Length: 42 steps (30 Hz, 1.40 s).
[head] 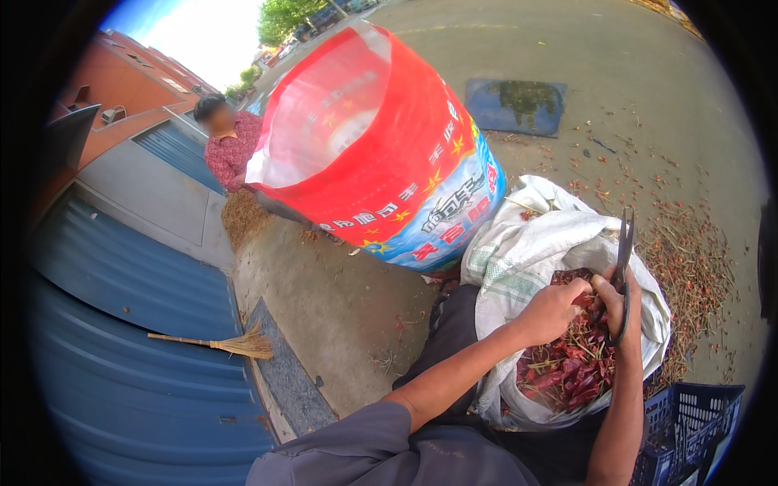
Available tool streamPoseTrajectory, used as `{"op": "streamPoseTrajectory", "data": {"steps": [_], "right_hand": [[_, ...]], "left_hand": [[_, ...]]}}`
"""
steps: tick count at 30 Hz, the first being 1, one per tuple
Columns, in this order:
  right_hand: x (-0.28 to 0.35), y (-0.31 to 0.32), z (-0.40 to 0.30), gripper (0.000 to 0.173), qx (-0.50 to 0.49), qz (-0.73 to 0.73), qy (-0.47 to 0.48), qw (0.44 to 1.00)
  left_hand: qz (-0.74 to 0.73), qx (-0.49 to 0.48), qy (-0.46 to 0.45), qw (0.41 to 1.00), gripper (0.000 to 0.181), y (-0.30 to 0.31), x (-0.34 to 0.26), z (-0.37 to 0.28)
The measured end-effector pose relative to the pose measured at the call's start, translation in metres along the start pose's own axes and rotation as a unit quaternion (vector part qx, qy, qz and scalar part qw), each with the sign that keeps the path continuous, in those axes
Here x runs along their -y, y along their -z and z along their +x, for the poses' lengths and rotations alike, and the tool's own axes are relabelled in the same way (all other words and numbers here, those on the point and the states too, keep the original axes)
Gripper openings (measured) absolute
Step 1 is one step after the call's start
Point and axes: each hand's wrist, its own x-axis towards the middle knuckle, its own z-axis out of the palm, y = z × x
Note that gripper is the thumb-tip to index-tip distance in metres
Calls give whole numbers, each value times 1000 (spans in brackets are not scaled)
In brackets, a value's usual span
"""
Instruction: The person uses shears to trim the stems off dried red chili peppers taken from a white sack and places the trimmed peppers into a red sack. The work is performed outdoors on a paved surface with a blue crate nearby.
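Observation:
Dried red chili peppers [568, 383] with pale stems fill a white woven sack [529, 243], its mouth rolled down between my legs. Over the opening, my left hand [554, 311] pinches a dried red chili [583, 300], partly covered by my fingers. My right hand [621, 304] is close beside it, gripping a pair of black-handled scissors [624, 246] by the loops. Their blades point up and away from me, close together. The right thumb and fingertips nearly meet the left fingertips; whether they touch the same chili is unclear.
A tall red and blue printed bag [389, 182] stands open beyond the sack. Cut stems [693, 267] litter the ground at right, near a dark blue plastic crate [687, 425]. A straw broom [243, 345] leans at a blue shutter [140, 376]. Another person [234, 143] is behind the bag.

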Motion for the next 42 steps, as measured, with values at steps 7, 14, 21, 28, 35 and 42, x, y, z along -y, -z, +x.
{"op": "streamPoseTrajectory", "data": {"steps": [7, 14, 21, 28, 35, 42], "right_hand": [[5, -4, -5, 17, 88, -56, -38, 994], [-5, -8, -4, 11, 60, -58, 28, 996], [-12, -15, -8, 15, 26, -120, 101, 987], [-17, -18, -6, 21, 8, -209, 122, 970], [-9, -13, -10, 50, 60, -194, 54, 978], [-12, -21, -12, 60, 111, -182, 25, 977]], "left_hand": [[-27, -39, 28, 999, 36, -7, 17, -7], [-59, 2, 28, 998, 30, -5, 17, -10], [-55, 37, 71, 995, 21, 1, 26, -6], [133, -93, -23, 986, 17, -3, 26, -6], [-190, -144, 171, 956, 23, 36, 30, 10], [-236, -86, 135, 959, 22, 37, 27, 18]]}}
